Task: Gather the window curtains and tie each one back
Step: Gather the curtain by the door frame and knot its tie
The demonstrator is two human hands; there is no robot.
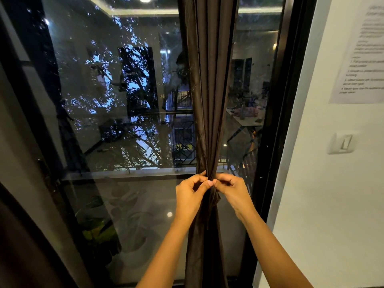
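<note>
At six o'clock before the window (124,100), left hand (189,196) and right hand (232,194), each grip pinched shut, hold the gathered curtain (209,100) at its waist; the cloth looks soft, light and slippery, best cinched there.

The brown curtain (207,80) runs off the top and bottom edges. Where the left hand (190,196) and right hand (232,192) pinch it, fingers hide the tie. Right of the curtain, the printed sheet (361,55) is blurred, unreadable and cut off.

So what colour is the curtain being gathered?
Plain dark brown, no pattern; the curtain shows best in the head view, the only one.
</note>
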